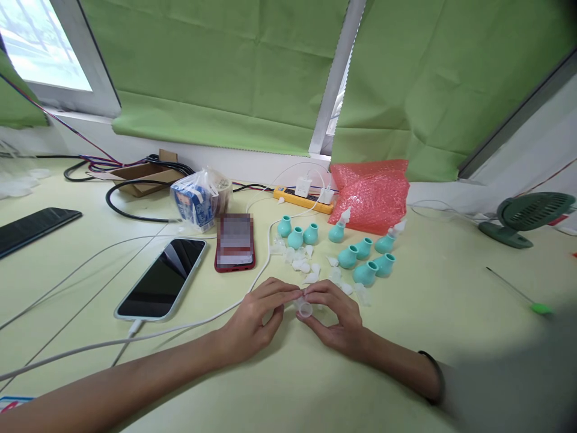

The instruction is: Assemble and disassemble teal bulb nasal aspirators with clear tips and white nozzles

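My right hand [336,316] pinches a small clear plastic tube [306,310] between thumb and fingers, its round opening facing me. My left hand [261,313] meets it from the other side, fingertips on the far end of the tube; part of that grip is hidden. Just beyond my hands lie several loose translucent plastic tips [312,275] and clear tubes [362,294]. Several teal rubber bulbs [365,273] stand behind and to the right. One teal bulb [336,233] at the back has a clear tip leaning in its mouth, as does another bulb [384,243] to the right.
Left of my hands lie a charging phone [162,279] and a red-cased phone [235,243]. A white cable [198,325] runs under my left arm. Behind are a yellow power strip [288,195], a pink bubble-wrap bag [372,195] and a bagged blue pack [196,201]. A green fan [523,216] stands right.
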Demonstrator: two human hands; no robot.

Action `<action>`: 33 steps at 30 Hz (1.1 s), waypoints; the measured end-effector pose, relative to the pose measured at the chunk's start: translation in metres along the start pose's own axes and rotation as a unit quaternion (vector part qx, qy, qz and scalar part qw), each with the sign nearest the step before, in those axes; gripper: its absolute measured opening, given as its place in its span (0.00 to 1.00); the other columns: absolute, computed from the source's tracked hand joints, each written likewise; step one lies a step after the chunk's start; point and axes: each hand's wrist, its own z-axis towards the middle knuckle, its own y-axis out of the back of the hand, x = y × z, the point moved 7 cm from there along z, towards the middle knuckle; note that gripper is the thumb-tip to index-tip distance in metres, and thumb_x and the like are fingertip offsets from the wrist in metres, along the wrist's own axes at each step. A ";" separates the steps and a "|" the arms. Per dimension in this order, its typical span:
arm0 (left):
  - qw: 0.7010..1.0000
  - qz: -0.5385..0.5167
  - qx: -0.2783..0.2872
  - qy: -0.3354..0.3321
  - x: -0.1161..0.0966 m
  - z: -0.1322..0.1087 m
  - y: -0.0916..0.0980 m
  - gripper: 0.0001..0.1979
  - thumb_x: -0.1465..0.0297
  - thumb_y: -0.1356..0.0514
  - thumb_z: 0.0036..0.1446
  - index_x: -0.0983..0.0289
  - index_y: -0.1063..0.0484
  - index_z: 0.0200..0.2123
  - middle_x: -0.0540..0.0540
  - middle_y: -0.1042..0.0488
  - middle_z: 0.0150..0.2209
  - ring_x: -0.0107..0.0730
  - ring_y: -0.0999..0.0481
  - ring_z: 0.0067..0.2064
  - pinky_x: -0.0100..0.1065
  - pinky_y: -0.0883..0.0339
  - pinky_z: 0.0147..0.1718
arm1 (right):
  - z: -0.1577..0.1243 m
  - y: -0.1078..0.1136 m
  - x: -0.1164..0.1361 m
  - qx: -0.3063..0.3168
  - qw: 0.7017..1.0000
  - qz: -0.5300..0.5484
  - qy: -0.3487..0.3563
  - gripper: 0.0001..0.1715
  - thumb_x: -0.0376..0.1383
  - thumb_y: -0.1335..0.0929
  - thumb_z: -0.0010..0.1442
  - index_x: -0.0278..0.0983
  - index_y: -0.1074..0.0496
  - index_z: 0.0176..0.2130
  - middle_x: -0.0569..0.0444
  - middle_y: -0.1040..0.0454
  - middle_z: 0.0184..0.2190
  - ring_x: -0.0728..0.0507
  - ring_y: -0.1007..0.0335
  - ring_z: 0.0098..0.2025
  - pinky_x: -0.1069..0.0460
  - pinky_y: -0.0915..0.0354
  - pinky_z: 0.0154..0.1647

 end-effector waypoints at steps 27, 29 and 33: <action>0.828 -0.448 0.033 0.337 0.039 -0.006 -0.023 0.13 0.72 0.35 0.37 0.69 0.34 0.28 0.51 0.31 0.24 0.24 0.33 0.25 0.27 0.37 0.24 | -0.005 -0.009 0.011 0.054 0.993 -0.030 0.105 0.20 0.25 0.34 0.46 0.36 0.39 0.41 0.51 0.34 0.30 0.46 0.38 0.34 0.49 0.35 0.31; 0.840 -0.426 0.037 0.334 0.040 -0.006 -0.023 0.12 0.72 0.35 0.37 0.69 0.32 0.28 0.51 0.31 0.23 0.23 0.33 0.24 0.26 0.38 0.23 | -0.004 -0.010 0.012 0.059 0.993 -0.030 0.100 0.19 0.25 0.34 0.46 0.36 0.38 0.39 0.51 0.34 0.29 0.46 0.38 0.33 0.49 0.35 0.30; 0.855 -0.392 0.064 0.335 0.039 -0.006 -0.023 0.11 0.70 0.36 0.38 0.70 0.30 0.27 0.51 0.31 0.22 0.21 0.35 0.22 0.25 0.39 0.22 | -0.006 -0.010 0.014 0.060 0.991 -0.041 0.116 0.17 0.25 0.34 0.45 0.35 0.37 0.37 0.51 0.32 0.27 0.47 0.37 0.31 0.51 0.36 0.29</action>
